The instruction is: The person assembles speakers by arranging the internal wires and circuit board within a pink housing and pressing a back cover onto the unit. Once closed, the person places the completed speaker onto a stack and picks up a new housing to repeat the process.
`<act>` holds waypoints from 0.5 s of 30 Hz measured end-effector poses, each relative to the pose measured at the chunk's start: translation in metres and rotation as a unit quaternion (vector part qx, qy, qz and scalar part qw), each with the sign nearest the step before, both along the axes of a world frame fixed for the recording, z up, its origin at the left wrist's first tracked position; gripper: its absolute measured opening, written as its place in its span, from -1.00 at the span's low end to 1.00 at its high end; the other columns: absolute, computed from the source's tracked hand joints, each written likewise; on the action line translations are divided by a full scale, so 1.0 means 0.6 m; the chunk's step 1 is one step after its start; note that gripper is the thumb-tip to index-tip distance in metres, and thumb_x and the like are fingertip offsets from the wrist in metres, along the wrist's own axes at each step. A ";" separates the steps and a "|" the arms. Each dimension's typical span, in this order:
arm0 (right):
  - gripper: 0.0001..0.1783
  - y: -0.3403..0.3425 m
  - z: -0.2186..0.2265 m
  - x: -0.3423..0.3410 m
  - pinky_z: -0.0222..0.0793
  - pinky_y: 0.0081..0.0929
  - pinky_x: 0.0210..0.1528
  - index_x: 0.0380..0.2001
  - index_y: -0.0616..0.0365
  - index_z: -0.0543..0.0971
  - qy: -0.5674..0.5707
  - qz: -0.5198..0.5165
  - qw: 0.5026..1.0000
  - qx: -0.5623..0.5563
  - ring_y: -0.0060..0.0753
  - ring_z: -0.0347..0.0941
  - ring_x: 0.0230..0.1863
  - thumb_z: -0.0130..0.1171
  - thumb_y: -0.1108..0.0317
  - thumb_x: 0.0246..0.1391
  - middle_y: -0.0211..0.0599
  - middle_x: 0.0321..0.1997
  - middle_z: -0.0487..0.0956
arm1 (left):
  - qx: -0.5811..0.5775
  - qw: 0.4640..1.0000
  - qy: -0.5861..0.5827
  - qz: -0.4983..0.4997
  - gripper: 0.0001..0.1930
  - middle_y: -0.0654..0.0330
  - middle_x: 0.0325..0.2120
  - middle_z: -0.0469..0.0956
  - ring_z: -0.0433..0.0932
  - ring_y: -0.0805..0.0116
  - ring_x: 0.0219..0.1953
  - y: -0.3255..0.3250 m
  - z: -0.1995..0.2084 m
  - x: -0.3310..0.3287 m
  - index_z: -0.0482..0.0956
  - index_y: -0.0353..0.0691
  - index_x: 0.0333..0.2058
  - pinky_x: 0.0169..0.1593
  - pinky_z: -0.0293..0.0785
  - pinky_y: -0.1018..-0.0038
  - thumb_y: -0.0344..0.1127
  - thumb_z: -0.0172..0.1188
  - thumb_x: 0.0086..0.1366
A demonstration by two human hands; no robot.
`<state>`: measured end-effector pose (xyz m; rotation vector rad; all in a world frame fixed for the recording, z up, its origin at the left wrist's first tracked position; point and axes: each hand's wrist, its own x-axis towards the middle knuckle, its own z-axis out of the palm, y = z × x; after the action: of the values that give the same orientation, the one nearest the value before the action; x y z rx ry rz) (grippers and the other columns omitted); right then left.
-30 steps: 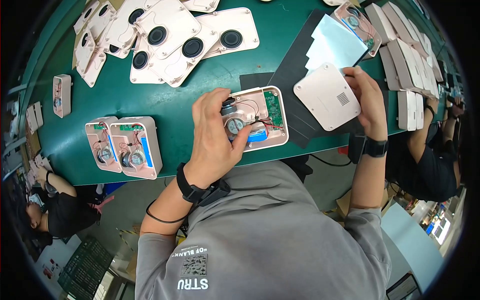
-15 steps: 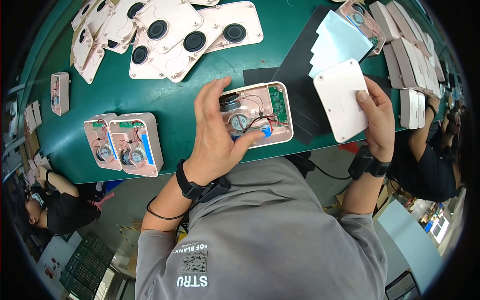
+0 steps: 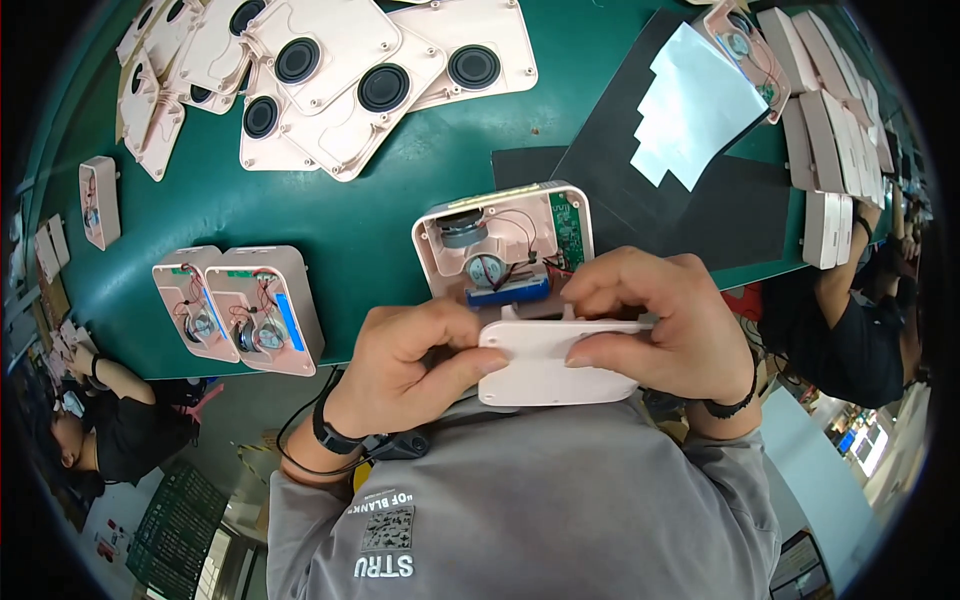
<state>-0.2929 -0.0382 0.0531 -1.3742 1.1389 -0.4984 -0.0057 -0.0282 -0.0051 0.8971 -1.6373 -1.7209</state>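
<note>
A pale pink cover panel [image 3: 552,382] is tilted up at the near side of an open speaker housing [image 3: 424,255]. My left hand [image 3: 405,365] grips the panel's left end, thumb on its outer face. My right hand [image 3: 665,328] holds its right part, thumb in front and fingers curled behind the top edge. Inside the housing are a dark round speaker [image 3: 462,229], a round silver part [image 3: 487,269], a blue battery [image 3: 512,291], thin wires and a green circuit board [image 3: 566,228]. The panel and my hands cover the housing's near edge.
Two open housings [image 3: 285,345] stand at left, with a smaller-looking one [image 3: 101,203] beyond. Speaker panels [image 3: 420,75] lie piled at the far left. Silvery sheets [image 3: 700,105] rest on black sheets [image 3: 745,215] at right, beside stacked housings [image 3: 825,140]. People work on both sides.
My right hand has brought the cover panel left and down to the housing's near side, tilting it. My left hand has left the housing and taken the panel's left end.
</note>
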 end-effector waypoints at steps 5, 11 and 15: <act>-0.78 -0.008 -0.027 -0.022 0.49 -0.55 -0.25 -0.11 0.30 0.74 -0.060 -0.139 0.988 0.011 -0.53 0.61 -0.26 0.42 0.55 0.16 -0.26 -0.26 0.68 | 0.022 0.987 0.007 0.157 -0.88 0.20 -0.49 0.68 0.58 0.58 -0.51 0.012 -0.018 0.007 0.61 -0.39 -0.24 -0.42 0.43 0.64 -0.48 0.38 0.40; -0.79 -0.026 -0.035 0.020 0.42 -0.62 -0.28 -0.11 0.33 0.77 0.032 -0.199 0.979 -0.033 -0.55 0.51 -0.28 0.39 0.58 0.18 -0.28 -0.27 0.61 | 0.090 0.973 -0.034 0.210 -0.86 0.21 -0.52 0.67 0.61 0.57 -0.50 0.000 -0.020 0.006 0.61 -0.40 -0.26 -0.40 0.49 0.62 -0.43 0.31 0.48; -0.80 -0.031 -0.049 0.028 0.38 -0.68 -0.34 -0.11 0.38 0.76 0.094 -0.163 0.978 -0.088 -0.61 0.47 -0.29 0.37 0.57 0.21 -0.32 -0.22 0.58 | 0.073 0.972 -0.074 0.211 -0.84 0.20 -0.53 0.66 0.60 0.57 -0.52 -0.011 -0.027 0.008 0.62 -0.39 -0.26 -0.43 0.48 0.61 -0.40 0.28 0.51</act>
<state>-0.2760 -0.0567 0.0238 -1.4142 1.5175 -0.7286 -0.0009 -0.0350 -0.0215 1.3619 -1.2982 -1.5155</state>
